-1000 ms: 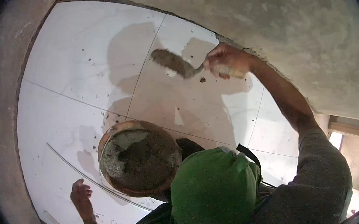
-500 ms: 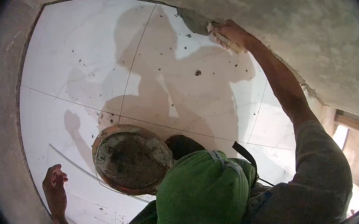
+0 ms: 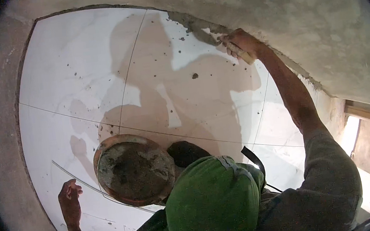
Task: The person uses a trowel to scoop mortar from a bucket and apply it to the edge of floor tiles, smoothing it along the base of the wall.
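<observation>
**Trowel (image 3: 247,57) shifting from above the tiles (image 3: 77,54) to the foot of the wall (image 3: 301,15)**

A second ago the loaded trowel was hanging over the tiles; now its blade is lying along the seam between tiles and wall, and fresh mortar (image 3: 178,17) is showing along that seam just beyond the blade's tip. The left hand (image 3: 70,202) is now sitting a little lower and farther left.

Around them, a bucket (image 3: 135,171) of grey mix is standing on the tiles between the left hand and the green cap (image 3: 211,203). A dark rounded shape (image 3: 187,152) is pressing close to the bucket's right side; what it is, I cannot tell. A thin strip (image 3: 76,178) is running past the left hand and along the bucket's near side. Crumbs (image 3: 195,75) are dotting the tiles, and the person's shadow is falling across them. The cap is covering the lower middle of the view, with a black strap (image 3: 252,157) poking out beside it. A bright opening (image 3: 351,135) is showing at far right.

The right arm is stretching far forward, elbow slightly bent. The right hand (image 3: 241,44) is wrapping the trowel's handle, hiding where it joins the blade. The left hand is hovering free, palm turned inward, fingers loosely curling around nothing.
</observation>
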Motion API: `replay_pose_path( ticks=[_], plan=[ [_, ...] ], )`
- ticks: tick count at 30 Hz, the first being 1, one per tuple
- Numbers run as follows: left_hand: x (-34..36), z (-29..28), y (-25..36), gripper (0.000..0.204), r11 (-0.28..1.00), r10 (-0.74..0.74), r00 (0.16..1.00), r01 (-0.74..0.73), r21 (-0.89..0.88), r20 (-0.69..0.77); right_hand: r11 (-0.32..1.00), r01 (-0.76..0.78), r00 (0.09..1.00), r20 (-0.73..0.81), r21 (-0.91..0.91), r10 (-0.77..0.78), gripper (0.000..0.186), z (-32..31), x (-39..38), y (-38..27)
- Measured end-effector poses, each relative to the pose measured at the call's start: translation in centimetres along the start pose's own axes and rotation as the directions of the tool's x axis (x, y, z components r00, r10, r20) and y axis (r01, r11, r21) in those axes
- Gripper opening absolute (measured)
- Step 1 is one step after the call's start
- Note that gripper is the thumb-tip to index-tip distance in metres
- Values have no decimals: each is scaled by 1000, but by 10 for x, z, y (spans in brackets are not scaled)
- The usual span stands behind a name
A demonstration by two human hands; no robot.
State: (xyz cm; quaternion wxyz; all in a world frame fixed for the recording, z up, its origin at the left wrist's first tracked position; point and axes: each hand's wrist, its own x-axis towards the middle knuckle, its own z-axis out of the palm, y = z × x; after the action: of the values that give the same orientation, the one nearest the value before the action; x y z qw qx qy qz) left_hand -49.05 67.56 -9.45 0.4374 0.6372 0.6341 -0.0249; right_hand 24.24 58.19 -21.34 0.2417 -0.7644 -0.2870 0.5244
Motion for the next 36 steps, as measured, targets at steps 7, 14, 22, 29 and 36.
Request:
replay_pose_path(
  ticks=[7,14,22,29,36],
  plan=[
    [-3,4,-14,35,1000,29,1000,-29,-4,-6,994,60,997,-55,88,-56,36,10,-17,9],
    [-7,-2,-17,38,998,-40,999,40,50,3,995,75,987,149,-66,-65,38,46,11,-5],
    [-22,1,-45,35,988,-154,988,154,-18,-24,956,-88,996,3,279,91,34,-10,-23,14],
    [1,-3,-25,31,997,-78,994,79,14,-80,987,1,996,-88,163,14,33,6,-32,25],
    [2,6,-15,33,998,-28,999,26,54,37,441,131,865,-115,-888,-488,30,38,-4,35]
  ],
)
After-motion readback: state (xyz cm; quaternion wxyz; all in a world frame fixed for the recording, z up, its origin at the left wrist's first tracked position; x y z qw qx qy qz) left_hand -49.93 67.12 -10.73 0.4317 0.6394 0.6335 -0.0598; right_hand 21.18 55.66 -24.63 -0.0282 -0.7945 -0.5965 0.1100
